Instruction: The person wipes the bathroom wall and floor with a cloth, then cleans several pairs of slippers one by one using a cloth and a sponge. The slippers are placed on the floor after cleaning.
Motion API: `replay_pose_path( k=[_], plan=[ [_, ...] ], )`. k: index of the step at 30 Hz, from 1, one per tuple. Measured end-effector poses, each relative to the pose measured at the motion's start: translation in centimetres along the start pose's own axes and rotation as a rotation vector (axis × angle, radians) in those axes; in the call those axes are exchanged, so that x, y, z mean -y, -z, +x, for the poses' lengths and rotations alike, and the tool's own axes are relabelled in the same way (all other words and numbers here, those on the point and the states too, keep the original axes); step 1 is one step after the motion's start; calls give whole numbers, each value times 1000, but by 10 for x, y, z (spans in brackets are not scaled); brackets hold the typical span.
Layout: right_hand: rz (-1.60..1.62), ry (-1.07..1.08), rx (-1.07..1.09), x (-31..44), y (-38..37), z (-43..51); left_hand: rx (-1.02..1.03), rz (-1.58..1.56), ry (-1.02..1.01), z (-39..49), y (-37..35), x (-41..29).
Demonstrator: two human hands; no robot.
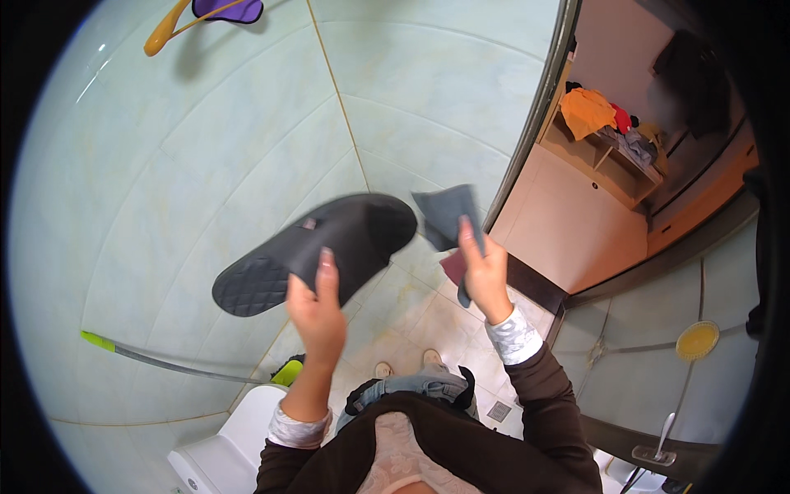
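My left hand (316,315) grips a dark slipper (352,231) by its near side, the thumb lying on the upper. The slipper is tilted, with its quilted insole showing at the left and its rounded toe at the right. A small tag sits on its upper edge. Just right of the toe, my right hand (487,272) pinches a grey-blue cloth (447,213), slightly blurred. A maroon piece of cloth (453,267) shows below it, and whether the two are joined I cannot tell. Cloth and slipper are held up apart over the tiled floor.
A white toilet (234,432) stands at lower left beside a green-ended broom or brush (185,366). A yellow hanger (162,37) with a purple item (237,11) is at top left. Through the doorway, a wooden shelf unit (617,170) bears clothes. A chrome tap (660,447) is lower right.
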State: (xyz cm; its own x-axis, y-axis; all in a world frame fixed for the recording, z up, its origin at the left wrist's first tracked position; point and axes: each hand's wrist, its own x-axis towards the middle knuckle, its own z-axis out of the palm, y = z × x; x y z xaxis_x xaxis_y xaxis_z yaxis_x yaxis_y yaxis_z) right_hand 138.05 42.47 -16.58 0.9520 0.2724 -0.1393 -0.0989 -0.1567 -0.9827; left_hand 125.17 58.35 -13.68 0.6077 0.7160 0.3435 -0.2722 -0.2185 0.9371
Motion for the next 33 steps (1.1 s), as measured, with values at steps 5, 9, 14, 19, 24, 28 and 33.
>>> replay_pose_path(
  k=[5,9,14,19,24,28,33],
  plan=[
    [349,550,-201,4,-10,-10,-38,-522,266,23,-5,-6],
    [160,864,-83,20,-43,-1,-90,-810,539,23,-27,3],
    [333,789,110,-5,-80,-30,33,-1331,683,51,-19,6],
    [155,960,277,-67,-97,-45,126,-1572,604,70,2,-3],
    [143,494,370,-99,-76,-41,-242,-1367,576,81,10,1],
    [680,-11,163,-89,-67,-39,-392,-1269,615,87,9,17],
    [381,272,105,-62,-82,-28,-537,-1188,702,77,-13,28]
  ],
)
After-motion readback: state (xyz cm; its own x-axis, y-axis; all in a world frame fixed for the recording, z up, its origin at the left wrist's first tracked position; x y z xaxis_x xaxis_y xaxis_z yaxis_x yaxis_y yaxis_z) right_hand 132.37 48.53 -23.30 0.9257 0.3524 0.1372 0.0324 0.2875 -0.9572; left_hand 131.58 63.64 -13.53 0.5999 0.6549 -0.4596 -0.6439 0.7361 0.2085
